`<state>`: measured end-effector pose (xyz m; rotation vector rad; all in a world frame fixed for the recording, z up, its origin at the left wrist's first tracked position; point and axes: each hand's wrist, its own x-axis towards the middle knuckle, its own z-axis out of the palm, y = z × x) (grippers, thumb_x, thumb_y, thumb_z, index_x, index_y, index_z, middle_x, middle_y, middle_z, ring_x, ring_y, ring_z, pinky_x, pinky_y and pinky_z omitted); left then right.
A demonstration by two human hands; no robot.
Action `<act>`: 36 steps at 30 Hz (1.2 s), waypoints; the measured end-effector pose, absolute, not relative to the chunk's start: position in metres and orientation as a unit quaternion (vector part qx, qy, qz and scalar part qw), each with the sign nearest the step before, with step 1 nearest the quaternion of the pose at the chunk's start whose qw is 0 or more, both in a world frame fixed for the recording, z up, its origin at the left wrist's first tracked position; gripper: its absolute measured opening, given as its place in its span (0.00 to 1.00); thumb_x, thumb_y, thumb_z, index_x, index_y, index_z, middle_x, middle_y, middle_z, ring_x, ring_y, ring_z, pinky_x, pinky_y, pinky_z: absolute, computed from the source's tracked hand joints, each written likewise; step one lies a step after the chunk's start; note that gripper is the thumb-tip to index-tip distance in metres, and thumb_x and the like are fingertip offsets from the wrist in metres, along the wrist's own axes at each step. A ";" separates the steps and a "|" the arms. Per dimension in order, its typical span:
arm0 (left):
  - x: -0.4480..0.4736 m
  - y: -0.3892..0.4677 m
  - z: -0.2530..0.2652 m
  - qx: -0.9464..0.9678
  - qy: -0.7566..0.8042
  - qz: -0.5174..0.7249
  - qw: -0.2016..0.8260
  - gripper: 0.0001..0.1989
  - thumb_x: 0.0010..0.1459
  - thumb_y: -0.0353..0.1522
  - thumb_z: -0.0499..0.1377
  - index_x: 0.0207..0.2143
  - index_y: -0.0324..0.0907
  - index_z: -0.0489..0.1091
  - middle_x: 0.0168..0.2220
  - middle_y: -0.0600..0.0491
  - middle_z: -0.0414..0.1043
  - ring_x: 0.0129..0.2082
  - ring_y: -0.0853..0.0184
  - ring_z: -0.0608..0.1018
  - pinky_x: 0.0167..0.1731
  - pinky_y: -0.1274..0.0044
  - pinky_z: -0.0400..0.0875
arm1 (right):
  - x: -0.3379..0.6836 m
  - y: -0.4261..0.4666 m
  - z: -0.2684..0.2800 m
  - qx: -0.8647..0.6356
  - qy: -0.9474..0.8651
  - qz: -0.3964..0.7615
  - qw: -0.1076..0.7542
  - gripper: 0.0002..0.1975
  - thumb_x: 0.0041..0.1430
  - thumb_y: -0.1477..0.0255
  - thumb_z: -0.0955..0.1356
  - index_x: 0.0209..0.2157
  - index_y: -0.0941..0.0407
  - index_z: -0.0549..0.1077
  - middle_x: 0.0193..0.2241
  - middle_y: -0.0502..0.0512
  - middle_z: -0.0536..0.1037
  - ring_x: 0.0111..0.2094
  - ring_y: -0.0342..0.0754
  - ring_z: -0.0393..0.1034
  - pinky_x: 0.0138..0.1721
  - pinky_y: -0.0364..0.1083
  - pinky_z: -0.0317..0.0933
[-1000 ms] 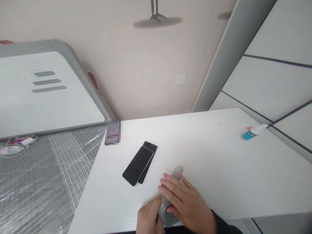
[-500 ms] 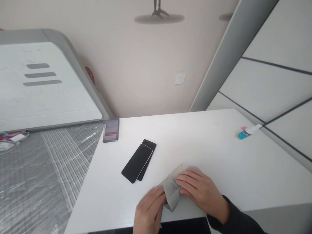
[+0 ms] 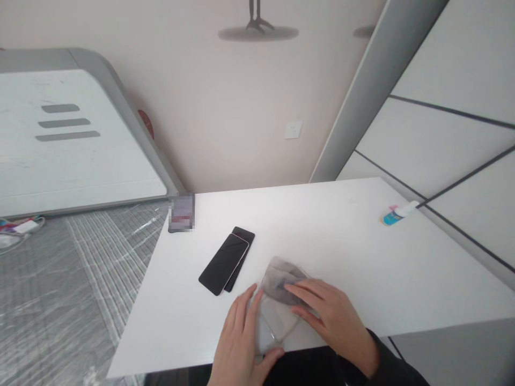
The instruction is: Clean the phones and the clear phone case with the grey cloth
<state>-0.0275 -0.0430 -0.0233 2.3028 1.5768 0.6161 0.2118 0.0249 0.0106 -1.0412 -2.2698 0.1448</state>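
A clear phone case (image 3: pixel 278 320) lies on the white table close to its front edge. My left hand (image 3: pixel 238 336) holds it along the left side, with the thumb at the near corner. Across the upper part of the case is a crumpled grey cloth (image 3: pixel 277 279). My right hand (image 3: pixel 336 319) presses this cloth down with bent fingers, and hides part of the case's right side. To the left lie two dark phones, a black one with a light rim (image 3: pixel 223 265) on top of another black phone (image 3: pixel 246 236).
The white table (image 3: pixel 322 220) meets the wall at the back. A small blue bottle with a white top (image 3: pixel 396 214) lies or leans at the right, by the panelled cabinet. A blurred-out flat item (image 3: pixel 182 213) is at the back left corner. A plastic-covered mattress (image 3: pixel 104 268) lies left.
The cloth has moved up and left over the case, baring the case's lower part. My left fingers have straightened and spread along its edge. The view has shifted slightly.
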 end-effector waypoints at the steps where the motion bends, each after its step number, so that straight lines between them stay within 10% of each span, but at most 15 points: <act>1: -0.025 -0.043 -0.026 0.788 0.559 0.215 0.144 0.58 0.45 0.33 0.76 0.72 0.41 0.46 0.65 0.35 0.67 0.62 0.43 0.74 0.56 0.51 0.78 | 0.212 0.026 0.006 -0.396 -0.863 0.062 0.309 0.16 0.77 0.65 0.61 0.49 0.55 0.78 0.39 0.56 0.83 0.38 0.50 0.79 0.39 0.49 0.74; 7: -0.014 -0.039 -0.033 0.758 0.589 0.244 0.136 0.58 0.48 0.31 0.75 0.72 0.44 0.42 0.55 0.43 0.76 0.53 0.50 0.80 0.51 0.58 0.80 | 0.206 0.032 -0.012 -0.376 -0.882 0.096 0.268 0.19 0.78 0.69 0.58 0.48 0.58 0.80 0.40 0.60 0.81 0.38 0.53 0.77 0.37 0.52 0.75; 21: -0.014 -0.041 -0.037 0.752 0.602 0.257 0.082 0.52 0.59 0.40 0.68 0.74 0.40 0.40 0.54 0.41 0.77 0.50 0.52 0.81 0.48 0.62 0.79 | 0.199 0.008 -0.021 -0.320 -0.925 0.097 0.180 0.46 0.63 0.35 0.60 0.64 0.59 0.71 0.58 0.65 0.78 0.58 0.61 0.73 0.62 0.58 0.66; 36: -0.014 -0.040 -0.037 0.745 0.611 0.264 0.052 0.47 0.64 0.41 0.64 0.74 0.38 0.42 0.51 0.42 0.77 0.48 0.54 0.81 0.47 0.64 0.78 | 0.201 0.012 -0.020 -0.328 -0.919 0.091 0.201 0.44 0.67 0.38 0.58 0.63 0.60 0.72 0.59 0.67 0.78 0.61 0.61 0.71 0.70 0.63 0.51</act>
